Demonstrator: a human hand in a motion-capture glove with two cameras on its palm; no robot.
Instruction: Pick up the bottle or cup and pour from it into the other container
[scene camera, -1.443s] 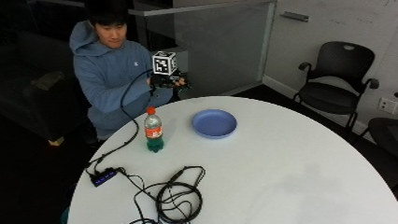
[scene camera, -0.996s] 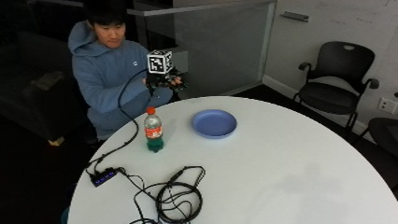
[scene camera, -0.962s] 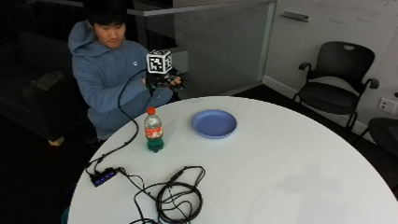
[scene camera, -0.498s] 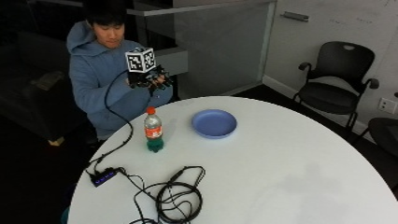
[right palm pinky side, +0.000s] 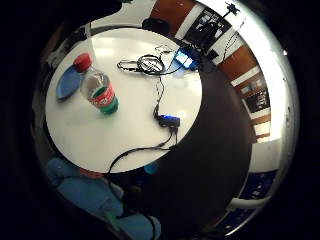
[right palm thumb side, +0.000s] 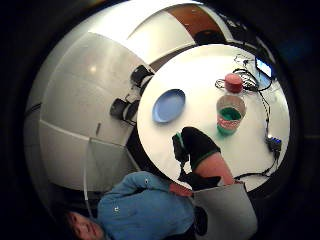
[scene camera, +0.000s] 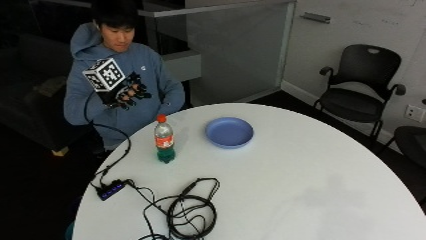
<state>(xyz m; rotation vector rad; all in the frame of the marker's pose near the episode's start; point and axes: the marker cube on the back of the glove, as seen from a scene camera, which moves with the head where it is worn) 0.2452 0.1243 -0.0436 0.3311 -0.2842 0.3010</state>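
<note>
A clear plastic bottle with a red cap, a red label and green liquid at its base stands upright near the table's left edge. A shallow blue bowl lies just to its right, apart from it. My gloved right hand hangs in the air in front of the person's chest, above and to the left of the bottle, with its fingers loosely spread and nothing in them. Both palm views look down from a distance on the bottle and the bowl. A gloved finger shows in the thumb side view.
The round white table carries a coil of black cable at the front left and a small black hub by the left edge. Black office chairs stand at the back right, away from the table.
My right hand has moved left and slightly down, away from the table's far edge towards the person's chest. The bottle and bowl have not moved.
</note>
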